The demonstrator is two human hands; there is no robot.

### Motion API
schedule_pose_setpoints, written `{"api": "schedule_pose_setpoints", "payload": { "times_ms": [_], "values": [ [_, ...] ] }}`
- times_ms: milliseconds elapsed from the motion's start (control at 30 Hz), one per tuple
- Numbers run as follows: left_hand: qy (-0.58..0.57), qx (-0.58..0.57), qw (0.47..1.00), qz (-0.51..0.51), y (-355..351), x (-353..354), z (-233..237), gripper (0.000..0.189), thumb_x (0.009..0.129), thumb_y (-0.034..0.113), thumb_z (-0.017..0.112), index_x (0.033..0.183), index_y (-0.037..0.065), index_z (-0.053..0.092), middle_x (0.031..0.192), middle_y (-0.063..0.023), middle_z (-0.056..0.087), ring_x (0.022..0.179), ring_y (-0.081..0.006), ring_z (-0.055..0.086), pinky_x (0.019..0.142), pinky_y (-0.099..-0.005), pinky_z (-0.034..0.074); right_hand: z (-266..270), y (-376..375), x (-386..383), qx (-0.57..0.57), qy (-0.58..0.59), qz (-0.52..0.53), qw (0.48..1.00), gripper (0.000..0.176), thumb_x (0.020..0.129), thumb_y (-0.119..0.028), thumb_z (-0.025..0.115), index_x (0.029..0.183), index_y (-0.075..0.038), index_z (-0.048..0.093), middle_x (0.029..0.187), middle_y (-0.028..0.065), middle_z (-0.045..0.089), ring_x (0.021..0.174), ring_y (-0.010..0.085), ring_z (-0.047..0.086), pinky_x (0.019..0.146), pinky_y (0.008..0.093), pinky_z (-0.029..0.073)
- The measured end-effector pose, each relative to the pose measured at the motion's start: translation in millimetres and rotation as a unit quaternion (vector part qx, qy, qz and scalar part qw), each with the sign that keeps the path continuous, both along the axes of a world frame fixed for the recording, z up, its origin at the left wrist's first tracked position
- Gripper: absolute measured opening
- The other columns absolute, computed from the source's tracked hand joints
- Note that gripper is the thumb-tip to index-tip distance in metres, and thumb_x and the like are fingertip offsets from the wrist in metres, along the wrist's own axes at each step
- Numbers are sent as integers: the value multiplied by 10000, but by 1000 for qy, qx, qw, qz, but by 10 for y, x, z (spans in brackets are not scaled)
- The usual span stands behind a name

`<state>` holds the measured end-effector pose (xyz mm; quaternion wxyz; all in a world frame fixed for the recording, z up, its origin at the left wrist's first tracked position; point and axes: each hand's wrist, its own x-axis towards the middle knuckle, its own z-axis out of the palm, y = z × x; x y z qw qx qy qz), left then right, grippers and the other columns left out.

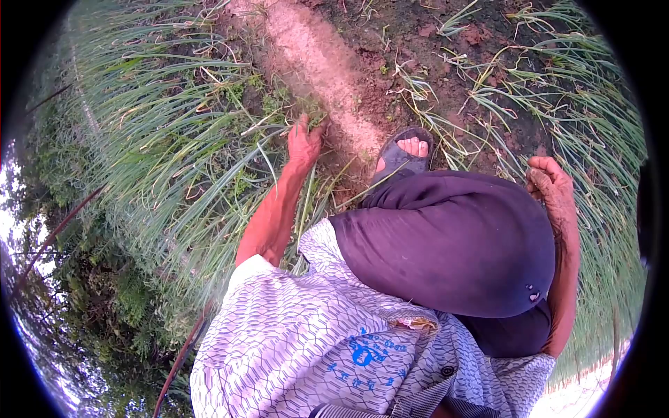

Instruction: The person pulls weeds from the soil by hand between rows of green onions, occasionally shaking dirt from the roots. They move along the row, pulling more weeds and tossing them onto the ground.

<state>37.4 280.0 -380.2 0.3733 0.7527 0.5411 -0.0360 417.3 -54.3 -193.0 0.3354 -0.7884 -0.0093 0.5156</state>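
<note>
My left hand [304, 143] reaches down at the edge of the green onion row, its fingers closed around a tuft of low weeds [311, 111]. The tuft is slightly blurred, and the fingertips are partly hidden in it. Long thin onion leaves [209, 150] lean out just left of that hand. Beyond my bent knee, my right hand [552, 184] hangs beside another stand of green onions [596, 139]. Its fingers are curled in toward the thumb, and I see nothing in them.
A strip of bare reddish soil [313, 52] runs between the rows. My sandalled foot [411, 150] stands on it. My knee [481, 237] in dark trousers rises between my arms. Loose, drooping onion plants [488, 90] grow at the upper right. Bushes [104, 299] stand at far left.
</note>
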Motion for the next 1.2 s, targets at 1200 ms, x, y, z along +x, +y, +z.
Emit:
{"api": "schedule_pose_setpoints", "payload": {
  "times_ms": [1200],
  "values": [
    [11, -187, 981, -55, 311, 167, 234, 252, 874, 217, 595, 981, -7, 634, 731, -87, 633, 626, -228, 595, 589, -375, 472, 29, -34, 0, 12, -11, -32, 999, 236, 914, -152, 591, 1098, -4, 579, 781, -8, 570, 670, 72, 508, 602, 215, 409]
  ]
}}
